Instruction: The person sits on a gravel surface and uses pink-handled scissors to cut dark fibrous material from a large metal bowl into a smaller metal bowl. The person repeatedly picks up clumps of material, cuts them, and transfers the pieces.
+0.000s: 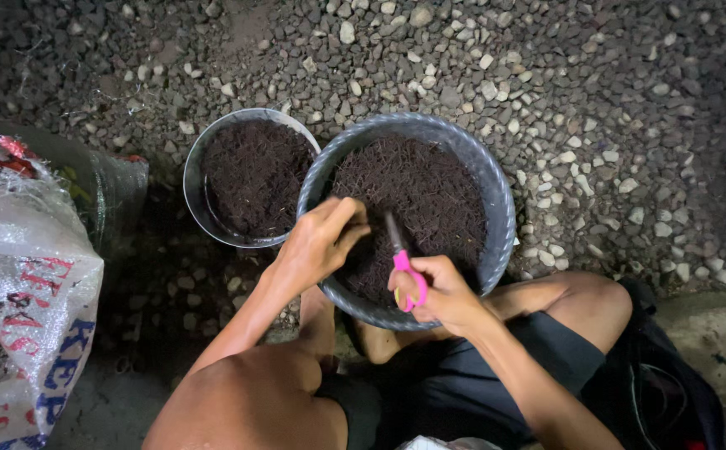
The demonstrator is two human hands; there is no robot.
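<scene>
Loose gravel fills the upper and right of the frame, open ground there; a woven plastic sack crowds the left edge. At centre sits a grey basin of dark soil, its rim touching a smaller metal bowl of the same soil to its left. The left hand rests on the soil, fingers pinched together. The right hand, at the basin's near rim, grips pink-handled scissors, blades pointing into the soil.

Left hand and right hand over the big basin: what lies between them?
In the head view, only dark soil lies between the left hand and the right hand, which holds pink-handled scissors.
</scene>
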